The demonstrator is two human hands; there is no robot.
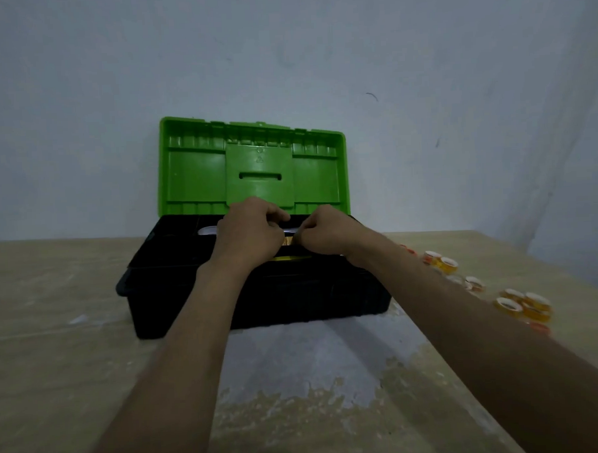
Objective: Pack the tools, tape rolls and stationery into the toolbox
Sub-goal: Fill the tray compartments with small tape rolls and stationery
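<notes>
Dimly lit, worn table [71,304] by pale wall [421,84]; L hand [248,233] + R hand [327,237] fingers pinching shiny item [288,239] over toolbox [259,296].

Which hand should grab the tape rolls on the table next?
Probably the right hand: the tape rolls lie right of the toolbox, beside that forearm; the left hand would cross over it.

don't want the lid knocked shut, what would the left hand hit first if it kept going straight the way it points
Probably the inside of the green lid, just past the left hand, which pinches a small item over the open toolbox; depth is hard to judge.
</notes>
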